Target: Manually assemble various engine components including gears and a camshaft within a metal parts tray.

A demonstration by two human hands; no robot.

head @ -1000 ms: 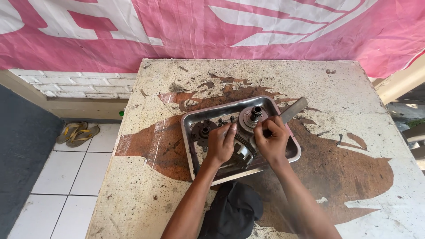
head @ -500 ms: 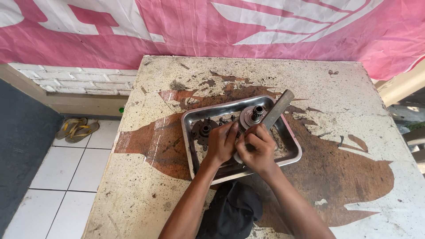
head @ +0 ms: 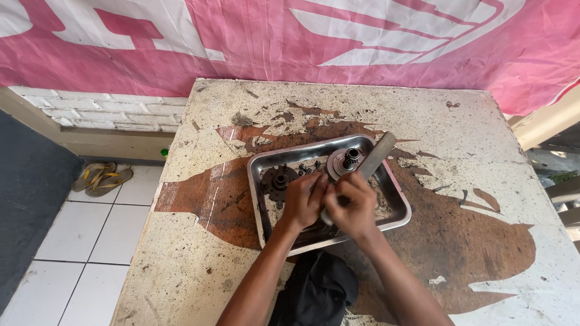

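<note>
Left hand [head: 304, 200] — fingers curled, knuckles up | right hand [head: 350, 205] — closed in a fist-like grip, touching left | both forearms reaching forward, converging.

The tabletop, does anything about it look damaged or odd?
Yes. The table has its pale coating worn off in a large brown patch around the metal tray, with flakes and chips scattered about.

A repair workshop: an oil-stained bench [head: 483, 241] carrying a steel tray [head: 260, 199] of greasy gears [head: 279, 181], a pink banner [head: 290, 42] along its far edge.
</note>
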